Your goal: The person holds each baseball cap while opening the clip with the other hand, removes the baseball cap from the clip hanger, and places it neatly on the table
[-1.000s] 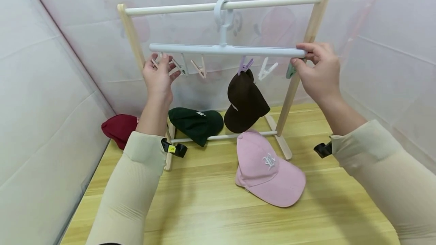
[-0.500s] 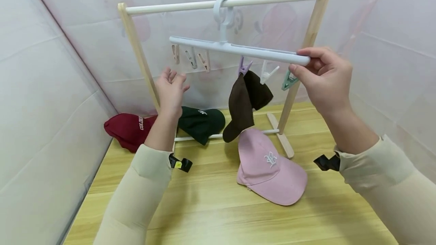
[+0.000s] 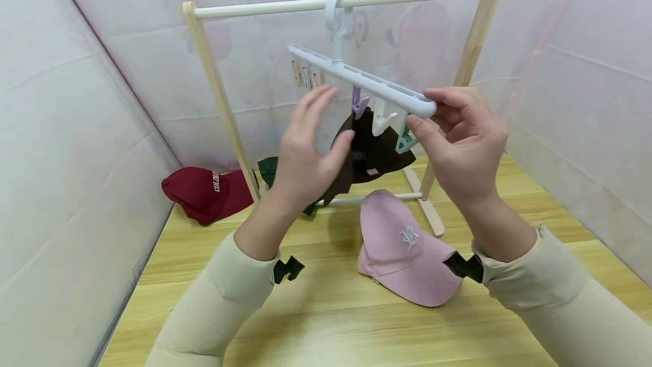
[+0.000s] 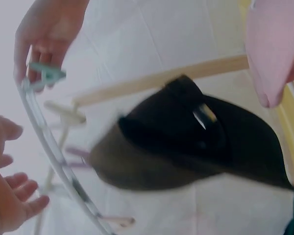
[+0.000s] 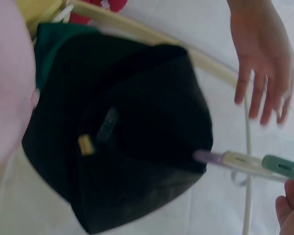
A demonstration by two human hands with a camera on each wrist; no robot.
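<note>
The red cap (image 3: 206,192) bears white lettering, seemingly "COLORADO", partly hidden.

I see both arms in long, close-fitting cream sleeves (image 3: 214,304) of a ribbed, stretchy knit, ending at the wrists. Each cuff carries a black strap (image 3: 288,269) with a loose tab sticking out; the other strap (image 3: 462,267) sits on the right wrist. Both hands are bare: no gloves, rings or watch.
</note>
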